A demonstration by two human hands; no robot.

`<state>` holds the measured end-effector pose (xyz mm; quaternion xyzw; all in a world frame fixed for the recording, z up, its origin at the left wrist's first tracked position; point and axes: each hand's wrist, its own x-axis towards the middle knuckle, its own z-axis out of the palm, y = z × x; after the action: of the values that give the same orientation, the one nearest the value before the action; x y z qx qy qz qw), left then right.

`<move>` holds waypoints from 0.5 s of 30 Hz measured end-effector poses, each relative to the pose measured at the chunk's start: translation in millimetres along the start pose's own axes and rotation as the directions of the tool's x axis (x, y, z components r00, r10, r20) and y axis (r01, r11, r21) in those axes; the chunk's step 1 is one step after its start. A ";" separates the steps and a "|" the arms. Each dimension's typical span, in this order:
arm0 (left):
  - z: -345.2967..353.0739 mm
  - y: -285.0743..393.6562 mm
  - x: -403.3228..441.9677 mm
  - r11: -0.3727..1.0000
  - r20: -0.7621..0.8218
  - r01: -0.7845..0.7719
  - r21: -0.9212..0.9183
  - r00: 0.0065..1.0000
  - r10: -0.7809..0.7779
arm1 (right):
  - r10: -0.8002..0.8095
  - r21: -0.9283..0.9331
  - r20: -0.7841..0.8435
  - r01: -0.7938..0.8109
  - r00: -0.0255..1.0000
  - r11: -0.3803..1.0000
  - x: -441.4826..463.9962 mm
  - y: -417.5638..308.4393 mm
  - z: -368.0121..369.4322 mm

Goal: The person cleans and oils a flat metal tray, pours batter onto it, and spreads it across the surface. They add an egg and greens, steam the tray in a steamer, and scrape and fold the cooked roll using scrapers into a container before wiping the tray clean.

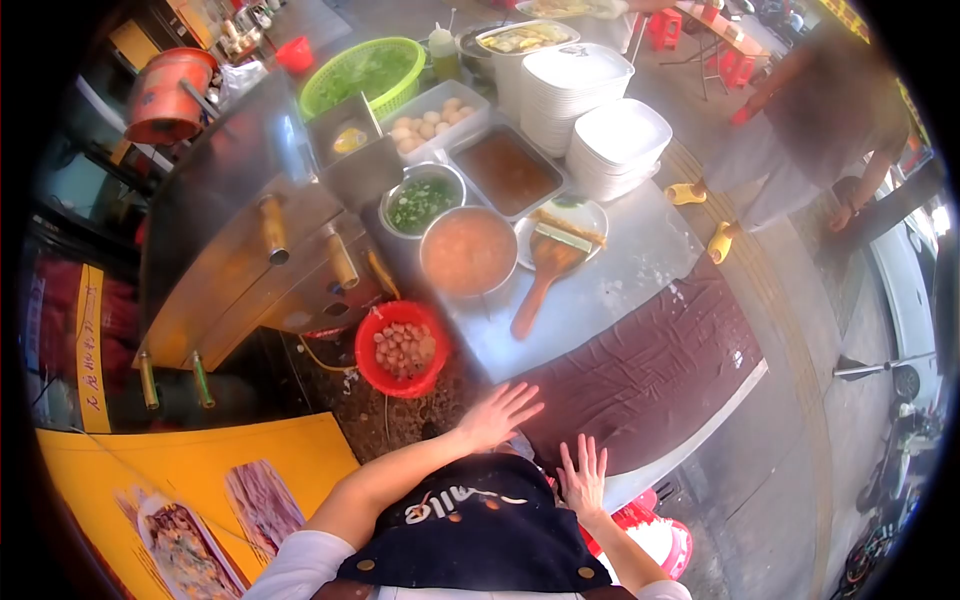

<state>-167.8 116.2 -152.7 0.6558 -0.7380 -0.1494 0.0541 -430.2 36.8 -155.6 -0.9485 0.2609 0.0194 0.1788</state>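
My left hand is held out in front of the dark apron, fingers spread and nothing in it. It is nearest to the front left corner of the dark brown cloth on the metal table. My right hand, also empty with fingers spread, is by the cloth's near edge; I cannot tell whether either hand touches it. Beyond the cloth, a broad tool with a wooden handle rests on a white plate. A pot of orange-red liquid stands beside it.
Left are a metal cooking station with wooden handles and a red basin of eggs. Further back are chopped greens, a brown sauce tray, eggs, a green basket and stacked white plates. A person stands right.
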 end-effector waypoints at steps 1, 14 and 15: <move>-0.3 -0.9 -1.4 0.999 0.007 -0.002 0.032 1.000 0.002 | -0.014 0.003 -0.002 0.014 1.000 1.000 -5.2 2.3 -1.0; -31.6 37.0 -25.7 -0.293 0.342 0.227 -0.929 0.830 -0.441 | -0.198 0.394 -0.259 0.291 0.945 0.872 60.5 -71.9 -30.7; -38.3 42.5 -28.6 -0.690 0.430 0.110 -0.715 0.848 -0.310 | -0.245 0.440 -0.241 0.331 0.939 0.835 74.0 -93.5 -43.4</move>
<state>-193.9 142.6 -100.6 0.4153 0.0240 -0.6839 0.5993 -321.9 60.4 -93.9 -0.9020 0.1261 -0.1552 0.3826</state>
